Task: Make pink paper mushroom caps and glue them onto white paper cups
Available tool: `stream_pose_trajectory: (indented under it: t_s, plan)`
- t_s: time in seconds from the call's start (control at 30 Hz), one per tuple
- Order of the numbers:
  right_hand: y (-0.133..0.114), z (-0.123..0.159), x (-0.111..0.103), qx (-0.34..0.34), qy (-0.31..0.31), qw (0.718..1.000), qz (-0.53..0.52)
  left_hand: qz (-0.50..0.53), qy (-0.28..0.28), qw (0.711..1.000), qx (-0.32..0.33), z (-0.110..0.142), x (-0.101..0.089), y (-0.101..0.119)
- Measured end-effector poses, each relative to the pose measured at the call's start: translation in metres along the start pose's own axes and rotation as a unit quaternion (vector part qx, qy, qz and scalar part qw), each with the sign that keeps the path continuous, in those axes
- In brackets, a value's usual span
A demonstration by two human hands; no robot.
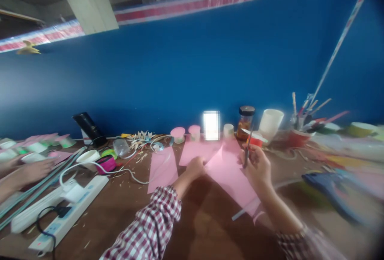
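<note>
My left hand (196,167) is closed on the near left edge of a pink paper sheet (229,172), whose far corner lifts off the table. In my closed right hand (258,166), a thin dark pen-like tool (247,150) stands nearly upright; blur hides its exact kind. The right hand is over the sheet's right side. Under the sheet's near end lies a narrow translucent strip (246,209). Another pink sheet (190,154) lies behind, and a separate pink piece (163,170) rests to the left.
Small pink-topped cups (177,135), a lidded jar (245,123) and a white cup (270,125) line the back. At left are a power strip (73,216) and another person's hands (28,176). A blurred blue tool (333,192) lies at right.
</note>
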State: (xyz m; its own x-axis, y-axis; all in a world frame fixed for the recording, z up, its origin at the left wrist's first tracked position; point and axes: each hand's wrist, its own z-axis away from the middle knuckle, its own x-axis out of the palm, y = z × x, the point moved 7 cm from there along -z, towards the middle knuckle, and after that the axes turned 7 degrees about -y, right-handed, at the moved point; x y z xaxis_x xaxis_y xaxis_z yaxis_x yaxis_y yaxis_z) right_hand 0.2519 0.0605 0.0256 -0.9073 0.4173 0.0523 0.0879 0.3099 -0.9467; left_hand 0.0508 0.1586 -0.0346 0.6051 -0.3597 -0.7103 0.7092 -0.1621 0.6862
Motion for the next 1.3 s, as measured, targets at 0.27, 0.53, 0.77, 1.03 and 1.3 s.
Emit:
stream_pose_trajectory:
  t_s: [0.27, 0.53, 0.77, 1.03, 1.3]
  plan:
    - [0.017, 0.003, 0.014, 0.012, -0.061, 0.998, -0.007, 0.388, 0.097, 0.916, -0.033, 0.013, -0.022, -0.041]
    - [0.021, 0.026, 0.057, 0.1, -0.209, 0.97, -0.069, 0.63, 0.13, 0.765, -0.002, 0.024, -0.024, -0.04]
    - [0.036, 0.061, 0.086, 0.225, -0.37, 0.895, -0.106, 0.732, 0.137, 0.667, -0.025, 0.02, -0.028, -0.058]
    - [0.04, 0.046, 0.077, 0.172, -0.265, 0.942, -0.116, 0.794, 0.118, 0.597, -0.023, 0.026, -0.023, -0.06]
    - [0.051, 0.025, 0.05, 0.138, -0.085, 0.982, -0.1, 0.831, 0.033, 0.556, 0.001, 0.044, -0.019, -0.036]
